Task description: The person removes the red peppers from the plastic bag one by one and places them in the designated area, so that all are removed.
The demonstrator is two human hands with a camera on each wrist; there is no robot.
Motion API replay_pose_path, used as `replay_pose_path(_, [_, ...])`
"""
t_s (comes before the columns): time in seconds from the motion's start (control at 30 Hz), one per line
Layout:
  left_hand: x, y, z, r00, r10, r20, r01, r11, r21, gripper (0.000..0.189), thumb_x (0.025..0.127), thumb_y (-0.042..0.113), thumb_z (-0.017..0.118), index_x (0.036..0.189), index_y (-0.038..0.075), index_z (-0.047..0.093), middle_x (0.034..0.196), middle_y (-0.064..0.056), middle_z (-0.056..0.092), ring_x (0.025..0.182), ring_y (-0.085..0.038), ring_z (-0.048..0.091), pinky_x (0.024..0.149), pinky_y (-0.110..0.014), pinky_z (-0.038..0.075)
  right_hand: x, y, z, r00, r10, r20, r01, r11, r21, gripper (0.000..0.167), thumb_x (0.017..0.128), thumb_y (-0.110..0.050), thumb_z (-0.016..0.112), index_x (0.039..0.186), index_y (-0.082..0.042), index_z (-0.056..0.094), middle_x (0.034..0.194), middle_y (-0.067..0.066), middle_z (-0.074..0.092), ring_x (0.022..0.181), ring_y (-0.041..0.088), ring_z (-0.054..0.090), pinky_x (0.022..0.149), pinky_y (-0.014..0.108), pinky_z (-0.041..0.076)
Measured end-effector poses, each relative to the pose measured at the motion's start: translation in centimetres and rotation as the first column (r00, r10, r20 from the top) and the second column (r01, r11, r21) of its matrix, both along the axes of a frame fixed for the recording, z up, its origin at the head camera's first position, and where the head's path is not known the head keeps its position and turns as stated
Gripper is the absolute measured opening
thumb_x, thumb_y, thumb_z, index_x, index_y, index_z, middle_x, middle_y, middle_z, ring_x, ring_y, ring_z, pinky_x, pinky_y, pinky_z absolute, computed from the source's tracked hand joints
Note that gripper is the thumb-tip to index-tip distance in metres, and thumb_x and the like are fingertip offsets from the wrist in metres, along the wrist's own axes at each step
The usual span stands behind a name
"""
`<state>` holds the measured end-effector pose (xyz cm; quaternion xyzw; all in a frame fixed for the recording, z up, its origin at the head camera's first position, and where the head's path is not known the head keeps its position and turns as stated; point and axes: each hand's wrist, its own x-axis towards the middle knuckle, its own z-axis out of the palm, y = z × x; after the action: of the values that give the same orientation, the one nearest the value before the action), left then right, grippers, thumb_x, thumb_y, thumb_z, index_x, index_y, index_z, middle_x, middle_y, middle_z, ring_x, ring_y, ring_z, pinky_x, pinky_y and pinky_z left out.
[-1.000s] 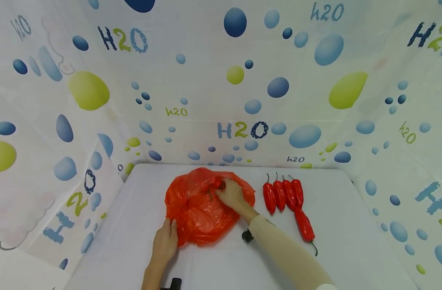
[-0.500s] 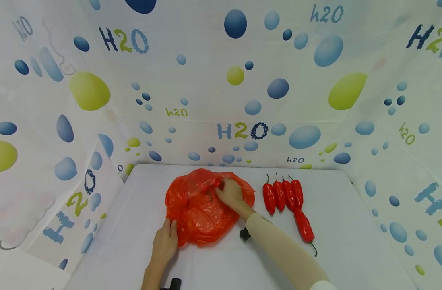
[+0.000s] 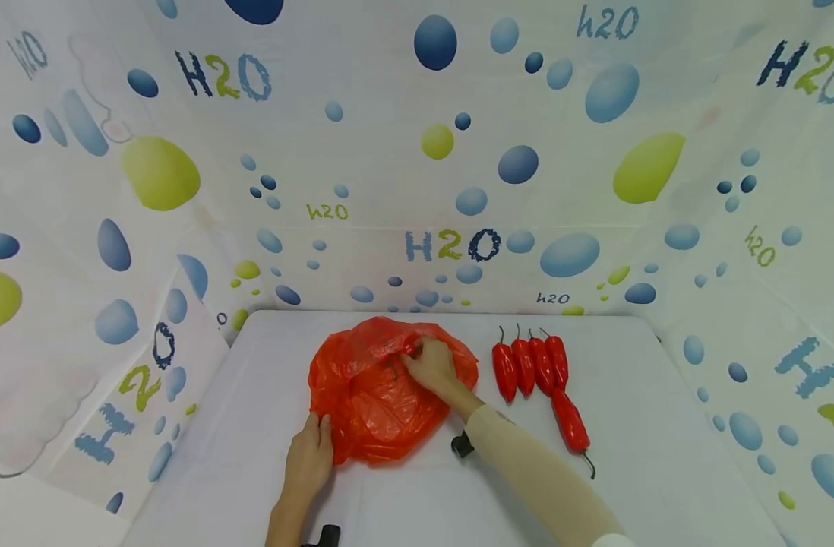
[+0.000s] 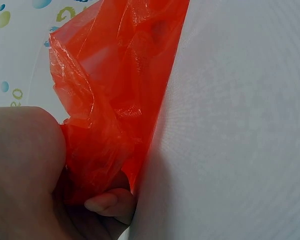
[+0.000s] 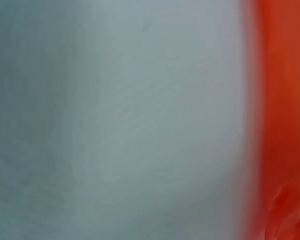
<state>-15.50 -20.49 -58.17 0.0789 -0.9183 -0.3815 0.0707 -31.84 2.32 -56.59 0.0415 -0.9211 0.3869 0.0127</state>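
Observation:
A crumpled red plastic bag (image 3: 383, 425) lies at the middle of the white table. My left hand (image 3: 309, 456) grips its near left edge; in the left wrist view the fingers (image 4: 109, 204) curl round the thin red film. Over the bag's far right part, my right hand (image 3: 431, 366) pinches a glossy red chili pepper (image 3: 410, 349), mostly hidden by the fingers and the bag. A green stem (image 3: 393, 371) shows just left of that hand. The right wrist view catches only table and the bag's blurred edge (image 5: 285, 120).
Right of the bag, several red chili peppers (image 3: 504, 372) lie side by side in a row, stems away from me. Another chili pepper (image 3: 570, 423) lies below the row's right end, stem towards me. A patterned curtain (image 3: 362, 152) surrounds the table (image 3: 649, 425).
The right hand has pushed slightly further into the bag, and the red chili pepper shows less than before. The left hand keeps its place. The head view has shifted a little.

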Motion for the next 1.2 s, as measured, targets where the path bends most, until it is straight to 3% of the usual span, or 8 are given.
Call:
replay_pose_path(0.23, [0.0, -0.1, 0.0, 1.000, -0.008, 0.005, 0.008, 1.000, -0.002, 0.024, 0.113, 0.021, 0.042, 0.100, 0.002, 0.050, 0.067, -0.005, 0.041, 0.062, -0.020, 0.044, 0.059, -0.034, 0.038, 0.5, -0.1, 1.1, 1.000, -0.026, 0.006, 0.027, 0.996, -0.088, 0.034, 0.094, -0.031, 0.080, 0.114, -0.005, 0.071, 0.097, 0.004, 0.073, 0.088, 0.020, 0.066, 0.079, 0.036, 0.059])
replay_pose_path(0.4, [-0.1, -0.1, 0.2, 1.000, -0.017, 0.019, 0.017, 1.000, 0.006, 0.024, 0.113, 0.021, 0.042, 0.101, 0.002, 0.050, 0.068, -0.005, 0.042, 0.062, -0.020, 0.044, 0.059, -0.033, 0.039, 1.0, -0.1, 2.1, 0.995, -0.090, 0.043, 0.096, 0.977, -0.193, 0.033, 0.091, -0.032, 0.082, 0.108, -0.005, 0.073, 0.098, 0.006, 0.073, 0.090, 0.022, 0.067, 0.078, 0.038, 0.059])
replay_pose_path(0.6, [-0.1, 0.1, 0.3, 1.000, -0.017, 0.026, 0.016, 1.000, 0.014, 0.024, 0.113, 0.022, 0.042, 0.103, 0.002, 0.050, 0.069, -0.005, 0.043, 0.063, -0.020, 0.045, 0.060, -0.033, 0.039, 2.0, 0.4, 2.4, 0.988, -0.142, 0.065, 0.154, 0.958, -0.243, 0.036, 0.088, -0.036, 0.084, 0.108, -0.007, 0.075, 0.101, 0.005, 0.074, 0.093, 0.023, 0.069, 0.080, 0.040, 0.060])
replay_pose_path(0.9, [0.1, 0.1, 0.3, 0.999, -0.008, 0.031, 0.008, 1.000, 0.016, 0.025, 0.113, 0.023, 0.042, 0.102, 0.002, 0.050, 0.069, -0.005, 0.042, 0.062, -0.020, 0.044, 0.059, -0.032, 0.040, 4.0, 1.6, 2.6, 0.979, -0.196, 0.049, 0.201, 0.921, -0.334, 0.033, 0.083, -0.038, 0.088, 0.099, -0.013, 0.073, 0.093, -0.002, 0.072, 0.088, 0.018, 0.068, 0.078, 0.038, 0.058])
replay_pose_path(1.2, [-0.1, -0.1, -0.1, 0.999, -0.021, 0.034, 0.021, 1.000, 0.014, 0.025, 0.113, 0.024, 0.042, 0.103, 0.002, 0.050, 0.069, -0.006, 0.042, 0.063, -0.020, 0.045, 0.060, -0.032, 0.040, 6.7, 2.9, 2.5, 0.975, -0.213, 0.069, 0.222, 0.871, -0.438, 0.034, 0.084, -0.036, 0.088, 0.103, -0.012, 0.073, 0.095, 0.000, 0.073, 0.090, 0.019, 0.067, 0.075, 0.035, 0.058])
